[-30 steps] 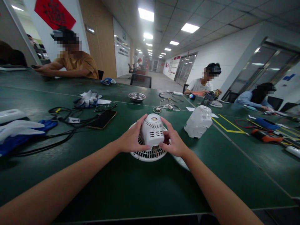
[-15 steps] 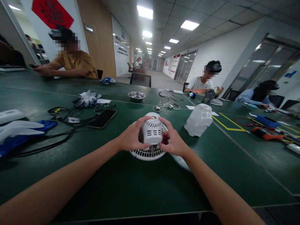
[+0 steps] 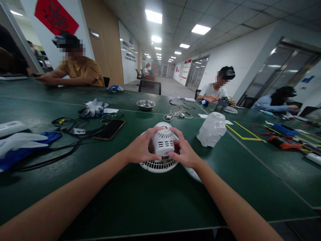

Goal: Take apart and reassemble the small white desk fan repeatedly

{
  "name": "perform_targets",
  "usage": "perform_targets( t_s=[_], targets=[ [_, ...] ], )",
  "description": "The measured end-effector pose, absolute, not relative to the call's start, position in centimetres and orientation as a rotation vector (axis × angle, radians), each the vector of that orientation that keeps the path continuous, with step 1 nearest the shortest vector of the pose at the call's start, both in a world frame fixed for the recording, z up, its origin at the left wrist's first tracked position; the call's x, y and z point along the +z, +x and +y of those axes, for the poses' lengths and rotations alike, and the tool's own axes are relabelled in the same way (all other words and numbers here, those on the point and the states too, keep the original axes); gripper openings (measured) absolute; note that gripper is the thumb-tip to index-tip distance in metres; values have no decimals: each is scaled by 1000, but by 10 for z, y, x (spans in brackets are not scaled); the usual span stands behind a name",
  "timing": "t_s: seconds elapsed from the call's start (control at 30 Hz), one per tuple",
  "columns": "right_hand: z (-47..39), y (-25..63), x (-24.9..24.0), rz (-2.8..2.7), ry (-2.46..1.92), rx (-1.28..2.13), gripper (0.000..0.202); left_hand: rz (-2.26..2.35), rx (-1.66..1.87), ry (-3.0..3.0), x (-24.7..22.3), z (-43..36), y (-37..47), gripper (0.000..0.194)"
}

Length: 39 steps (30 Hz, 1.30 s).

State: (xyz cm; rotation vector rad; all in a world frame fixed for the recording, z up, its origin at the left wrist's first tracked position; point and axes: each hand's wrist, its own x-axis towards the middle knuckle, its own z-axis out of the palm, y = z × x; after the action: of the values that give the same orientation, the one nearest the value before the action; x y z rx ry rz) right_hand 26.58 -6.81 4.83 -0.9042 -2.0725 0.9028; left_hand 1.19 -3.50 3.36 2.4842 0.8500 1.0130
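Note:
A white slotted housing (image 3: 163,142) stands over a round white fan grille (image 3: 158,167) on the green table (image 3: 160,204). My left hand (image 3: 141,145) grips its left side, thumb near the lower edge and fingers at the top. On the right side my right hand (image 3: 186,149) holds the same housing, with some fingers curled in behind it. A dark part shows just under the housing's lower edge. Another white housing (image 3: 212,130) stands to the right of my hands, apart from them.
Behind my hands are a metal bowl (image 3: 145,104) and a white cable (image 3: 177,114). A phone (image 3: 109,129), black cables and gloves (image 3: 22,145) lie left. Tools (image 3: 284,143) lie right. Several people sit around the table.
The housing has tilted slightly between my hands, and its lower edge sits a little differently over the dark part. Both hands keep their hold. The camera view has shifted slightly.

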Motion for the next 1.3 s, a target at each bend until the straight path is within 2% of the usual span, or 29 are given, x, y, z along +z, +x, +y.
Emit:
perform_targets(
  t_s=[0.23, 0.37, 0.7, 0.9, 1.03, 1.1, 1.23, 1.3],
  targets=[
    [-69, 256, 49, -2041, -1094, 519, 97, 938, 1045, 2495, 29, -36, 18, 115],
    [-68, 261, 48, -2043, -1086, 447, 97, 930, 1083, 2523, 26, -35, 18, 116],
    [-54, 277, 44, -2025, -993, 516, 77, 1042, 1126, 2449, 24, -32, 14, 81],
    [-49, 281, 41, -1912, -1124, 443, 64, 1312, 1223, 2194, 16, -14, 5, 57],
    [-46, 283, 40, -1827, -1220, 438, 56, 1523, 1132, 1947, 8, 3, -8, 48],
    [-45, 285, 40, -1835, -1240, 470, 60, 1572, 1077, 1908, 6, 9, -12, 46],
    [-45, 284, 38, -1956, -1222, 571, 93, 1618, 968, 1933, 5, 11, -16, 49],
    [-44, 283, 37, -1965, -1213, 609, 103, 1620, 937, 1936, 5, 11, -16, 50]
  ],
)
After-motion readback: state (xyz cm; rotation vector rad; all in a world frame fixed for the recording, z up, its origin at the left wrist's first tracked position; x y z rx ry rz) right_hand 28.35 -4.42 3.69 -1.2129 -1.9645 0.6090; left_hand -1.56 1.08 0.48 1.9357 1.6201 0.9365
